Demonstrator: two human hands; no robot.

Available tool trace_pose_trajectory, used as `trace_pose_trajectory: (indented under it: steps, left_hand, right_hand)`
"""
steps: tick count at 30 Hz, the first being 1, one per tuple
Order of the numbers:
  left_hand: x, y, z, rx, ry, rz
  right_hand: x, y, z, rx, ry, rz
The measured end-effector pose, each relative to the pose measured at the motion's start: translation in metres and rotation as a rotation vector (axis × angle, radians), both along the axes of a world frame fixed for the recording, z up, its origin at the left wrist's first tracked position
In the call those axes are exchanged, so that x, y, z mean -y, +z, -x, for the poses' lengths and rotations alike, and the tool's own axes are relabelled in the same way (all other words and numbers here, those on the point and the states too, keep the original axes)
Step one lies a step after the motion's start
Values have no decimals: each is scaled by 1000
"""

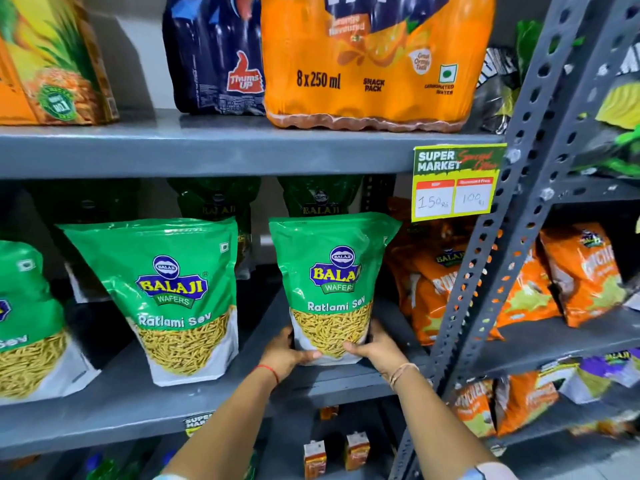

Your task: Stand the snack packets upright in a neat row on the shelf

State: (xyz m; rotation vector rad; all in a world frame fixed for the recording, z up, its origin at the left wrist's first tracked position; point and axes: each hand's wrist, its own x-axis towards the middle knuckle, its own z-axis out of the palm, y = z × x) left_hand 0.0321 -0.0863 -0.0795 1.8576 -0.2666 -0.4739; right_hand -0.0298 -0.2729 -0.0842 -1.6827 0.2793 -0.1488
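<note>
the green snack packet (330,289) stands on the grey shelf (214,396) with both hands at its base, and that base is what the coming move turns on. the left hand (285,355) cups the lower corner at about 7 o'clock of the packet, thumb laid across the white bottom front; the right hand (375,348) cups the corner at about 5 o'clock, thumb also on the front. the fingers of each hand wrap behind the packet, out of sight, so how tightly they press there i cannot tell, but both hands are closed on it, not spread. both are equally near; neither has to reach.

the packet's long axis runs from 6 to 12 o'clock, nearly upright, with its top edge tipped a little toward 1 o'clock and its face turned slightly to the right. its bottom sits at the front lip of the shelf.

at 9 o'clock of it stands a 2nd green packet (176,299), apart from it with a bare strip of shelf between, and a 3rd (24,323) is cut by the left edge. at 3 o'clock orange packets (436,289) lie close beside it, just behind the grey upright post (502,244).

my judgement: the base needs squaring to match the 2nd packet's facing, a small twist from both hands rather than a lift.
</note>
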Motion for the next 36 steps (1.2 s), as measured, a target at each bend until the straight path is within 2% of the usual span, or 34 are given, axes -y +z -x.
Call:
trace_pose_trajectory:
  steps: [2, 7, 9, 10, 13, 18, 21, 27, 30, 34, 36]
  left_hand:
    - [-1, 7, 2, 2, 5, 47]
    - [-1, 59, -1, -97, 235, 702]
    - [1, 80, -3, -136, 271, 858]
    - [2, 87, -4, -140, 275, 877]
    - [4, 97, -1, -145, 337, 828]
    - [7, 96, -8, -140, 489, 730]
    - [10, 94, -10, -166, 566, 756]
    - [10, 91, -13, -185, 595, 806]
    - [7, 91, -9, -149, 537, 813]
    - [-16, 81, 11, 7, 447, 608]
    - [-34, 69, 36, 129, 440, 483]
  right_hand:
    - [2, 11, 5, 42, 31, -41]
    - [-1, 78, -1, 388, -257, -483]
    - [-7, 104, -8, 448, -321, -605]
    - [-10, 114, -12, 463, -347, -633]
    - [-14, 127, -18, 509, -402, -633]
    - [-7, 133, -25, 474, -525, -547]
    - [-2, 137, -29, 470, -625, -504]
    - [-1, 136, -33, 452, -584, -544]
    - [0, 131, -30, 497, -556, -544]
    - [-14, 108, -12, 504, -616, -549]
    - [-32, 83, 8, 404, -777, -411]
